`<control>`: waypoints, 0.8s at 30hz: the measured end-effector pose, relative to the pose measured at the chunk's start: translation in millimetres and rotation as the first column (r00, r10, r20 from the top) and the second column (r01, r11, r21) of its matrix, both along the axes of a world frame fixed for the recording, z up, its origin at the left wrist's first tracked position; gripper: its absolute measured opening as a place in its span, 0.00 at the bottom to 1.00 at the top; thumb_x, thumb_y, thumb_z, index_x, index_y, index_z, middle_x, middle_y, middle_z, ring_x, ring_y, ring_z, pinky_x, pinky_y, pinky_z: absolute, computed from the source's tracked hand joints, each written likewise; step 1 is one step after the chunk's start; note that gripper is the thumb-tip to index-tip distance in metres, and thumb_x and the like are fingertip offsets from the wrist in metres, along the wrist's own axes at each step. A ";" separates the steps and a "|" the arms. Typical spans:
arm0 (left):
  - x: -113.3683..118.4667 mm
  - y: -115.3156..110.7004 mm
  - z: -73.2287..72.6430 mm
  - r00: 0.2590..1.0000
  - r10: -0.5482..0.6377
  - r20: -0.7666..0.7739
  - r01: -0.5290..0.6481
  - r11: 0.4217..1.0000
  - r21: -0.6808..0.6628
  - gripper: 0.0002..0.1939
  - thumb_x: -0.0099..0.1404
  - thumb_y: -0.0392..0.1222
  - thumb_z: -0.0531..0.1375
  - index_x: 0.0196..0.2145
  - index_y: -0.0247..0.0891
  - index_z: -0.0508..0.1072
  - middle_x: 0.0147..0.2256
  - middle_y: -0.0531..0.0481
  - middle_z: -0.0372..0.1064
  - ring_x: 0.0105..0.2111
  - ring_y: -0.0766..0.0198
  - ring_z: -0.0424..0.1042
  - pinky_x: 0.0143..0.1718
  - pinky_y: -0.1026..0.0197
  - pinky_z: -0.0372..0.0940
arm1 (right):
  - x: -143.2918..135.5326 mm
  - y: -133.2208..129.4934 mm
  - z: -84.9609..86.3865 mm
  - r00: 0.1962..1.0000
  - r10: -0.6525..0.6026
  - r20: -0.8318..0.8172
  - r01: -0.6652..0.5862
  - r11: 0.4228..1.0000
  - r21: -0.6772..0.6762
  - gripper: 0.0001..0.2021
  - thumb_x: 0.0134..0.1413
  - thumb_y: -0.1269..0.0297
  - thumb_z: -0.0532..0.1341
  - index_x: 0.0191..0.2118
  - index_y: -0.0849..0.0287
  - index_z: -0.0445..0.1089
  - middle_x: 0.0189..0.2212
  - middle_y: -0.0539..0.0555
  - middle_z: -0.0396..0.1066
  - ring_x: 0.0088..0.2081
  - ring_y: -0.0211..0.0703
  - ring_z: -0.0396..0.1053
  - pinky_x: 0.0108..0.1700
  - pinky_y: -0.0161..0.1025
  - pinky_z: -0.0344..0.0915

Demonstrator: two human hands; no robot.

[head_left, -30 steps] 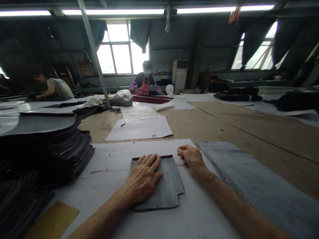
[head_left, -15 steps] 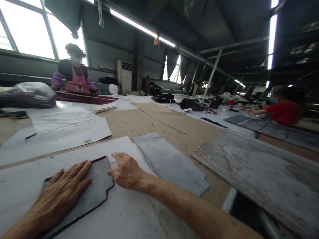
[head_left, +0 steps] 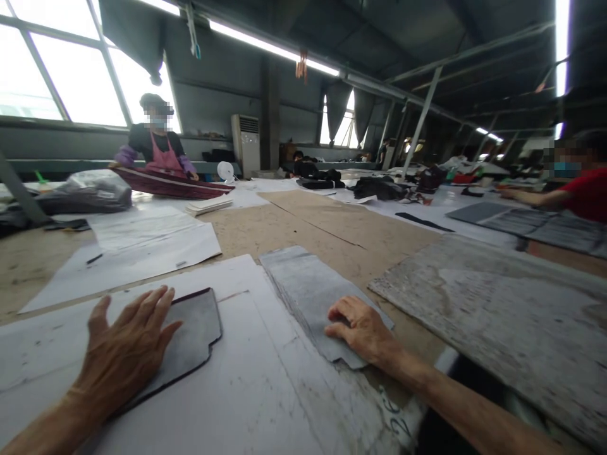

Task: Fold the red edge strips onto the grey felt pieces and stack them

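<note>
My left hand (head_left: pixel 126 347) is spread over a grey panel (head_left: pixel 196 322) with a dark edge, which lies on a large white sheet (head_left: pixel 237 404) in front of me. The panel's near left part is hidden under the hand and wrist. On the right, my right hand (head_left: pixel 360 325) rests at the near right part of a stack of grey pieces (head_left: pixel 298 278), its fingers curved and thumb apart from them. Nothing shows between those fingers.
Brown board (head_left: pixel 246 227) covers the table beyond. A stained grey slab (head_left: pixel 474 284) lies at right. White sheets (head_left: pixel 156 234) and a plastic-wrapped bundle (head_left: pixel 90 193) lie at left. One person (head_left: pixel 161 151) handles maroon cloth (head_left: pixel 175 183); another, red-sleeved (head_left: pixel 585 193), is at right.
My right hand has moved right, from the panel's edge to the grey stack. My left hand's fingers are more spread and raised. The view has shifted, and the far person's maroon cloth is lifted at its left.
</note>
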State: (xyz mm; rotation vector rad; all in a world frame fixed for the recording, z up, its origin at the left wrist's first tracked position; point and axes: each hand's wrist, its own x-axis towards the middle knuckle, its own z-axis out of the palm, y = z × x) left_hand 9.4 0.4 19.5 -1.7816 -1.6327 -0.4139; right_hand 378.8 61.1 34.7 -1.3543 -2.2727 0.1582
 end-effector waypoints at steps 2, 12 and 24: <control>11.5 -4.5 4.9 0.997 -0.059 -0.043 0.061 0.997 0.037 0.22 0.65 0.43 0.49 0.55 0.37 0.55 0.52 0.40 0.62 0.50 0.48 0.62 0.56 0.38 0.41 | -1.3 5.5 -4.9 1.000 0.026 0.004 -0.026 1.000 0.004 0.04 0.44 0.69 0.63 0.25 0.59 0.67 0.26 0.50 0.68 0.33 0.39 0.65 0.35 0.35 0.61; 155.7 -3.3 7.9 0.743 -0.521 0.420 0.636 0.745 -0.201 0.15 0.63 0.38 0.51 0.48 0.36 0.64 0.46 0.45 0.66 0.45 0.57 0.62 0.46 0.53 0.59 | -3.8 15.9 -18.3 0.996 0.071 0.059 -0.074 0.996 0.053 0.07 0.56 0.68 0.55 0.28 0.63 0.64 0.27 0.49 0.64 0.33 0.37 0.64 0.39 0.40 0.61; 180.2 17.7 9.6 0.756 -0.428 0.495 0.612 0.730 -0.303 0.12 0.65 0.40 0.50 0.45 0.41 0.66 0.44 0.49 0.67 0.43 0.58 0.62 0.49 0.50 0.53 | 5.0 20.5 -0.3 0.974 -0.021 -0.226 -0.019 0.984 -0.176 0.09 0.54 0.70 0.55 0.23 0.61 0.62 0.21 0.48 0.63 0.25 0.34 0.61 0.33 0.36 0.61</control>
